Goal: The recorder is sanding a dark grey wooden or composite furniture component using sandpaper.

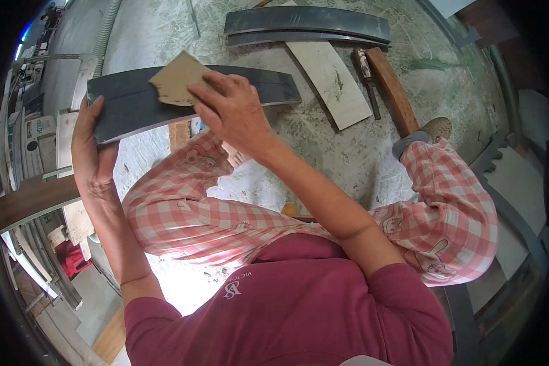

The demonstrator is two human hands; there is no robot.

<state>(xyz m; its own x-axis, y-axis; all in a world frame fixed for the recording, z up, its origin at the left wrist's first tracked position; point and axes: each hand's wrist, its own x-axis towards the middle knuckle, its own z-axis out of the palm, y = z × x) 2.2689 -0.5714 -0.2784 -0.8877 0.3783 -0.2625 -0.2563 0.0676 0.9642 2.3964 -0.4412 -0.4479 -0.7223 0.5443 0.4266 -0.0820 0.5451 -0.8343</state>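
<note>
A long dark grey panel (125, 113) with a gently curved edge lies across in front of me, raised above the floor. At its left end my left hand (96, 131) grips it, thumb on the upper face and fingers mostly hidden beneath. My right hand (241, 113) is closed on a tan, torn-edged flat piece (178, 78), fingers on top. That piece rests on the panel's upper face, left of its middle; whether it is cardboard or sandpaper I cannot tell.
Beyond lie similar dark panels (305, 23), one against another. A pale board (330, 82) slants across the stained floor, beside a narrow hand tool (366, 72) and a brown wooden bar (393, 91). Boards and equipment (39, 131) line the left; grey offcuts (515, 183) lie right.
</note>
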